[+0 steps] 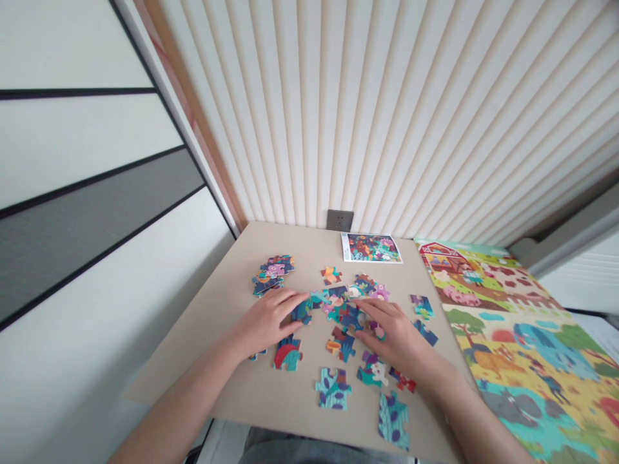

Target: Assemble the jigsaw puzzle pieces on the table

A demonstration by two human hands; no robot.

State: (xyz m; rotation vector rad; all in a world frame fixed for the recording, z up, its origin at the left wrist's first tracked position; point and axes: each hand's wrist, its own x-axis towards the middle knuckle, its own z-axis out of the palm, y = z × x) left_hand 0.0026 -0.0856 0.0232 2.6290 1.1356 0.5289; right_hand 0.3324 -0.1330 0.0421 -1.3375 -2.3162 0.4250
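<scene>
My left hand (268,317) is at the left of a cluster of jigsaw pieces, its thumb and fingers around a dark blue puzzle piece (302,313). My right hand (394,327) is on the other side, with thumb and fingertips at the edges of a dark blue puzzle piece (353,317). Between the hands lie several colourful pieces, such as a pink and teal one (333,309); whether they interlock is hard to tell. Under the right palm, a purple and pink piece (376,330) is partly hidden. Below sits an orange and blue piece (342,344).
A stack of pieces (273,272) stands at the back left. Loose pieces include a red one (287,353), a leafy teal one (333,388) and another near the front edge (393,420). A reference picture card (374,248) lies at the back. An illustrated animal mat (512,361) covers the right side.
</scene>
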